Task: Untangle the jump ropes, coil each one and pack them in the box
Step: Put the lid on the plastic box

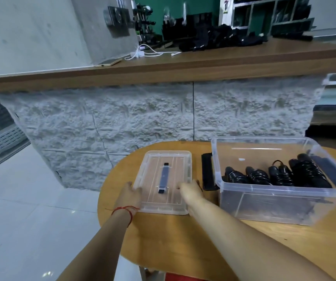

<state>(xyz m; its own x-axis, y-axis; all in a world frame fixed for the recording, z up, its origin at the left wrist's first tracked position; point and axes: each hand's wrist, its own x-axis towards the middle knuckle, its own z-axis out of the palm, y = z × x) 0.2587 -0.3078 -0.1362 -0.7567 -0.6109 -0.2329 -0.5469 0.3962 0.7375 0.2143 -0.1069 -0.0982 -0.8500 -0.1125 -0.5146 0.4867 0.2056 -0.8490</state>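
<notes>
A clear plastic box (280,207) stands on the right of the wooden table (183,240), holding several coiled black jump ropes (278,175) with black handles in a row. Its clear lid (175,159), with a grey handle in the middle, lies flat on the table to the left of the box. My left hand (129,196) grips the lid's left edge, a red string round that wrist. My right hand (190,190) holds the lid's right edge, fingers over the rim.
A black latch piece (208,172) lies between lid and box. Behind the table runs a stone-faced counter (163,118) with a wooden top carrying white cables and dark gear. Tiled floor lies to the left.
</notes>
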